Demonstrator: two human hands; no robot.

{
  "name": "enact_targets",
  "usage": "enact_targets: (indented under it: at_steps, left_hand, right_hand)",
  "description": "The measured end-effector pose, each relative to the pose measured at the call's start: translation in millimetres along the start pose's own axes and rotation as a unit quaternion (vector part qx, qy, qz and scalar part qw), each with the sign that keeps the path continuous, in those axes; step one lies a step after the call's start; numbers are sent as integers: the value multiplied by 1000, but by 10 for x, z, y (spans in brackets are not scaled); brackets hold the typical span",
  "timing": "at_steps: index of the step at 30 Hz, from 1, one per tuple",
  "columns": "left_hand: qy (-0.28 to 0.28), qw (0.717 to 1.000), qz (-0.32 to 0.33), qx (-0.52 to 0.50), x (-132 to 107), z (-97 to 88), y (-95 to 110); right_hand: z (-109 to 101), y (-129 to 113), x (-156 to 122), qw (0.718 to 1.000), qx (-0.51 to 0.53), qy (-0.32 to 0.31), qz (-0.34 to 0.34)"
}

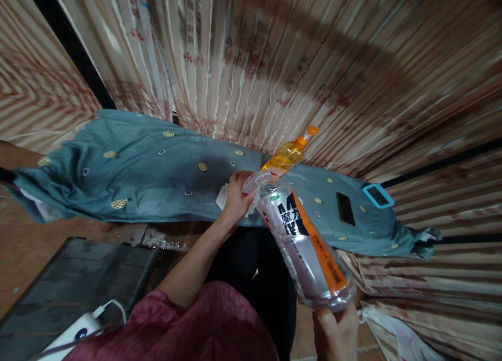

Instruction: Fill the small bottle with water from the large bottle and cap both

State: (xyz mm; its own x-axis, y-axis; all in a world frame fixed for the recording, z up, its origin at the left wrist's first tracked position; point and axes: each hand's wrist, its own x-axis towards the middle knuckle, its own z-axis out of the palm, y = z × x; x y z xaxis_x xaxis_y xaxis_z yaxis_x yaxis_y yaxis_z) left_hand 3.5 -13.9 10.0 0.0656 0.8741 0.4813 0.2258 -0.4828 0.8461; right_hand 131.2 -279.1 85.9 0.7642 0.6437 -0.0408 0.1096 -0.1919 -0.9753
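A large clear plastic drink bottle with a silver, orange and black label slants across my lap, base toward me. My right hand grips it near the base. At its far end, my left hand is closed round the clear neck area; the exact grip is partly hidden. White tissue shows beside and under the left hand. Just behind the neck stands a pump bottle of yellow liquid with an orange top, its lower part covered.
A narrow board with a teal pineapple-print cover spans the front, against a striped curtain. To the right lie a dark phone and a blue-framed digital display. A white power bank with a cable rests on a dark surface at lower left.
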Motion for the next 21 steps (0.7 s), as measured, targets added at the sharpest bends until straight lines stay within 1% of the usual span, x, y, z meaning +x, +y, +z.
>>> enact_targets:
  at_steps: [4,8,11,17,21]
  left_hand:
    - [2,1000,1,-3,0,8,-10]
    - [8,1000,3,-6,-1,16,-16]
    - [6,1000,-1,-1,1,15,-11]
    - [5,1000,4,0,3,7,1]
    - [9,1000,0,1,6,5,0]
  right_hand:
    - [7,-5,-10,1000,-28,2,-7]
    - [10,-17,-11,999,-33,-5,-19]
    - [11,-15,-11,999,-27,-9,-22]
    - [20,-7,-16,1000,2,3,-5]
    - [-17,56,5,1000,7,-10,-2]
